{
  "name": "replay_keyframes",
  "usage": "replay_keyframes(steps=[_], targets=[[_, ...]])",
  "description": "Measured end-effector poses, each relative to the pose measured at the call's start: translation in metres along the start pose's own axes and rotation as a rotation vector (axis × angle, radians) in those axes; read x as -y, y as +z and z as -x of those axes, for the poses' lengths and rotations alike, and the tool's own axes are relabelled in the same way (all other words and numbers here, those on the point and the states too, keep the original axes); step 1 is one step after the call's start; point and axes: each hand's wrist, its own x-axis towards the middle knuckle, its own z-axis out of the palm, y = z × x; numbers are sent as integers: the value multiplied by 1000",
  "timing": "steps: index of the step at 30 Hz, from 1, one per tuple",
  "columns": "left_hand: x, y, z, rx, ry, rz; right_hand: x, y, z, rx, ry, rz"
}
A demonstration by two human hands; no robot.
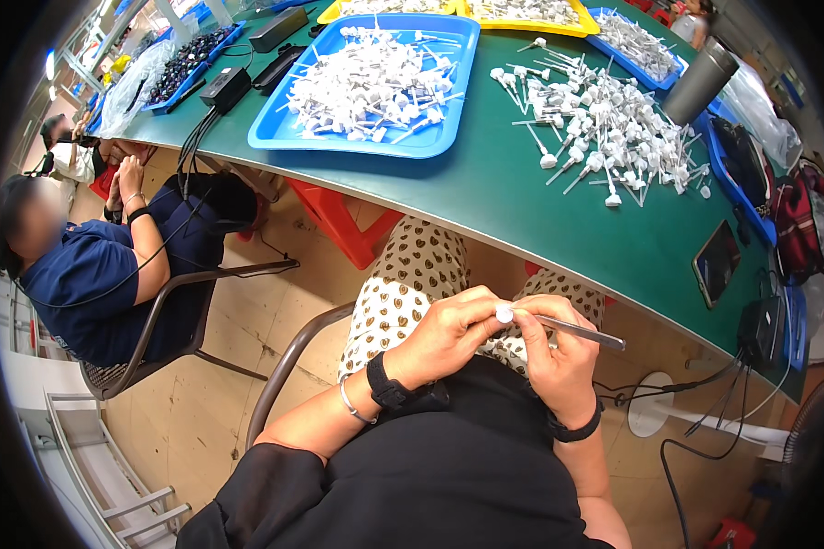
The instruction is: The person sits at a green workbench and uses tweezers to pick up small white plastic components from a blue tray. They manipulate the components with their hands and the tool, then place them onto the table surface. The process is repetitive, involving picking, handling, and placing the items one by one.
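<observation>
Over my lap, my left hand [453, 331] pinches a small white plastic part [504, 313] between thumb and fingers. My right hand [558, 352] grips a slim grey metal tool [581, 331], perhaps tweezers or a blade; its near end sticks out to the right past my fingers. The tool's other end meets the white part or lies just beside it, hidden by my fingertips. On the green table [357, 178] ahead lies a loose pile of white plastic parts with thin stems [604, 128]. A blue tray [458, 101] to its left holds many similar parts.
Yellow trays [577, 26] and another blue tray [673, 78] stand farther back. A dark metal cylinder [700, 82] and a phone [716, 261] are on the right. Cables hang at the table's right corner. A seated person [110, 256] is at my left, near a red stool [339, 220].
</observation>
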Motion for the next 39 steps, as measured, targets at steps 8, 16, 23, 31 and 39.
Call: replay_keyframes(steps=[8,16,23,31,39], targets=[[-4,-1,-6,3,38,71,2,4,6,-145,363,-479],[1,-1,-3,10,21,55,-7,5,10,-92,224,-322],[-9,-4,-3,26,-80,121,-2,3,7,-78,299,-442],[-9,-5,-3,40,-60,94,0,4,6,-94,365,-529],[-4,-5,-2,16,-3,39,0,7,9,-115,347,-440]])
